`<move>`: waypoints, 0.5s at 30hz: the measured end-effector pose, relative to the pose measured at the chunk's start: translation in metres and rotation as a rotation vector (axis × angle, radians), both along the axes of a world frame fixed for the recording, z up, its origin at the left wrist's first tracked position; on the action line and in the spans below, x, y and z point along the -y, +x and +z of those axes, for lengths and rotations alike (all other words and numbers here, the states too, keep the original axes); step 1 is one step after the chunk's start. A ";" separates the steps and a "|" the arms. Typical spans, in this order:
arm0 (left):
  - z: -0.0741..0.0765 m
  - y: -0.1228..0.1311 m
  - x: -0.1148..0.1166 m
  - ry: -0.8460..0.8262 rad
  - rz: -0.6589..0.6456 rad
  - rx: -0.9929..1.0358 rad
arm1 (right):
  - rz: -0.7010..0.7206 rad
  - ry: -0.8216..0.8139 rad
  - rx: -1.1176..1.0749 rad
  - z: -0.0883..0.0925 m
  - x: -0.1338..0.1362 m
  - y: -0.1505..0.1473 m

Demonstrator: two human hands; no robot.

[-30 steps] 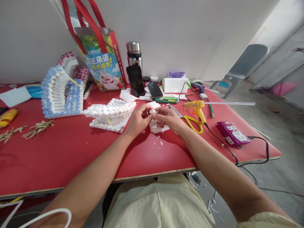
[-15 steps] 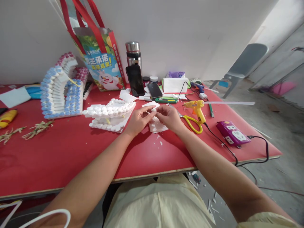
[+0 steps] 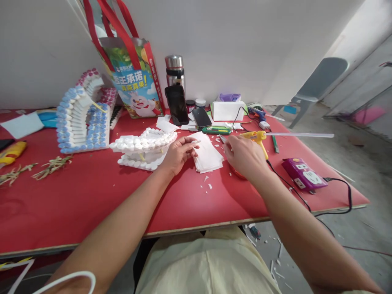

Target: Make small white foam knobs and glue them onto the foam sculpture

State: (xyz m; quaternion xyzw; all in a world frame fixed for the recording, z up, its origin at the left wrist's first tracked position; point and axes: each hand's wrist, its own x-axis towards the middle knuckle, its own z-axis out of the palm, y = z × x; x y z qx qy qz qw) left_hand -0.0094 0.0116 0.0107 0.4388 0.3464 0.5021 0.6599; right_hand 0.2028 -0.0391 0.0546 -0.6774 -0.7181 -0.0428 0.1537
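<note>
My left hand pinches a small white piece, perhaps rolled paper, between thumb and fingertips. It is above the left edge of a stack of white paper sheets. To the right of the stack, my right hand is curled over the yellow-handled scissors, hiding most of them. Only the blade tips show past the fingers. Just behind that hand lies a yellow glue gun with a long clear glue stick in its back. Left of my left hand stands a white model built of cotton-swab tips.
A blue-and-white swab model, a shopping bag, a steel flask, a leaning black phone and a green cutter stand or lie farther back. A purple power strip with its cord lies right.
My right hand has left the small white piece and moved right onto the scissors. My left hand keeps the piece, and the paper stack is now uncovered. The view has shifted slightly.
</note>
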 end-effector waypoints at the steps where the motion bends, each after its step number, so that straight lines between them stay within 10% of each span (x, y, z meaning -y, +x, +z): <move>1: 0.001 0.000 0.000 -0.024 0.007 0.024 | -0.044 -0.065 0.115 0.001 0.004 0.005; 7: 0.002 -0.001 -0.001 -0.119 -0.005 0.151 | -0.055 -0.273 0.395 -0.020 0.009 0.025; 15: -0.003 -0.004 -0.006 -0.160 0.000 0.288 | -0.040 -0.374 0.118 -0.024 0.003 0.038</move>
